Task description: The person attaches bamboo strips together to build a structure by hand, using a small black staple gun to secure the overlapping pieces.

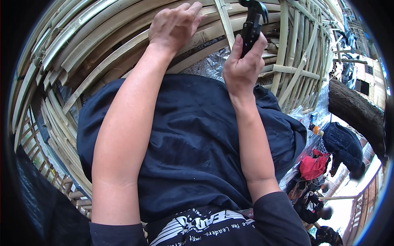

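Note:
In my right hand [245, 69] is a small claw hammer [251, 29] with a black, riveted handle, its head pointing up and away from me. My left hand [173, 25] rests over split bamboo strips [117, 43], fingers curled together. Whatever those fingers may pinch is hidden. A narrow upright bamboo slat [224, 20] crosses the long strips between my two hands. Below the strips, a patch of silvery sheeting [209, 65] shows. Dark blue cloth [188, 139] covers my lap beneath both forearms.
Upright bamboo slats [295, 53] form a lattice at the right. Beyond it are a thick dark log [355, 108], a red bag [314, 165] and an orange bottle [317, 130]. Several people, one in a dark jacket [342, 141], are at the far right.

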